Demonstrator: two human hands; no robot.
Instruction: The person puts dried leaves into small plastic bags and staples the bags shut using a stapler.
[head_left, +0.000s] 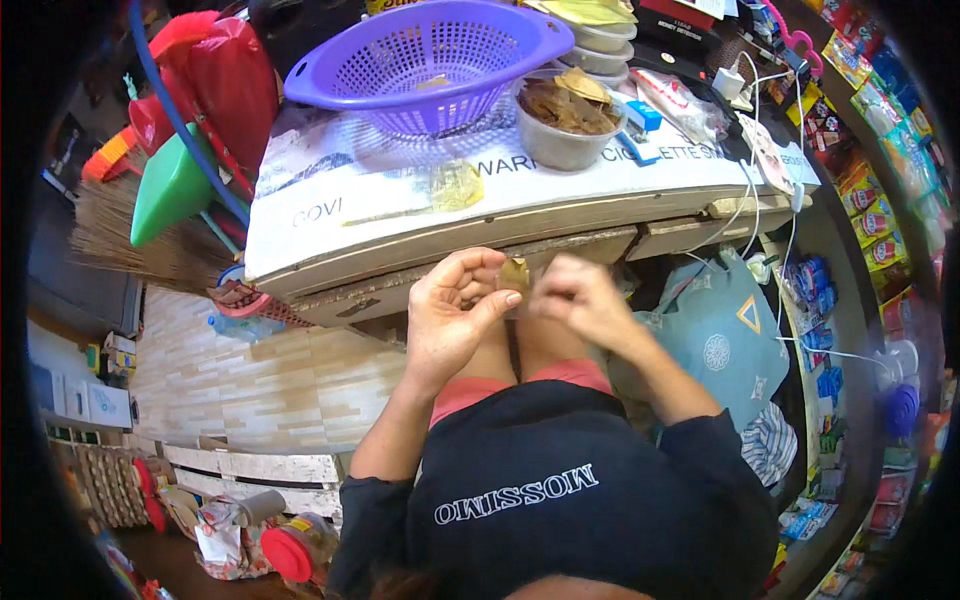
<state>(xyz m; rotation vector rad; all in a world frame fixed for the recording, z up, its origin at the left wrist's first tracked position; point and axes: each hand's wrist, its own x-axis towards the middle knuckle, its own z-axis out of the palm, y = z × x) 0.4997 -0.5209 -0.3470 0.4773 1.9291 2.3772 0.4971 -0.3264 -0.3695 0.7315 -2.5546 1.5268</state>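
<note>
My left hand (459, 307) holds a small olive-brown dried leaf piece (513, 277) upright between thumb and fingers, above my lap and just before the table edge. Close on its right is my right hand (577, 296), blurred, with its fingers curled; whether it pinches anything cannot be made out. On the table, beyond the hands, stands a round clear plastic tub (562, 146) heaped with brown dried leaves. A purple plastic colander (431, 97) sits to its left, with a small tan piece inside. A flat yellowish piece (457, 186) lies near the table's front edge.
Stacked plastic tubs (600, 56) stand behind the leaf tub, beside a blue box-like item (641, 116). White cables (752, 202) hang over the table's right end. A green dustpan (176, 184) and a broom (127, 232) stand left. Packaged goods (874, 191) line the right side.
</note>
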